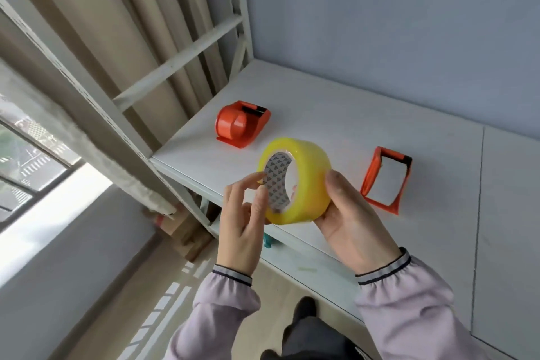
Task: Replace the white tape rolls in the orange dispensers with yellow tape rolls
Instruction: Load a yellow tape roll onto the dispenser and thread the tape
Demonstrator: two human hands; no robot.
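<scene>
A yellow tape roll (304, 175) with a grey patterned core is held up over the front edge of the white shelf (336, 114). My right hand (350, 222) grips its outer side, thumb on top. My left hand (242, 219) touches the roll's near rim with its fingertips. An orange dispenser (241, 124) lies on its side at the shelf's back left; no tape roll shows in it. A second orange dispenser (385, 180) stands as a hollow frame to the right of the roll.
The shelf's white metal uprights and cross braces (175, 61) rise on the left, with beige curtains behind. A blue-grey wall (380, 23) backs the shelf. Below are a lower shelf, cardboard boxes (181, 228), the floor and a window at far left.
</scene>
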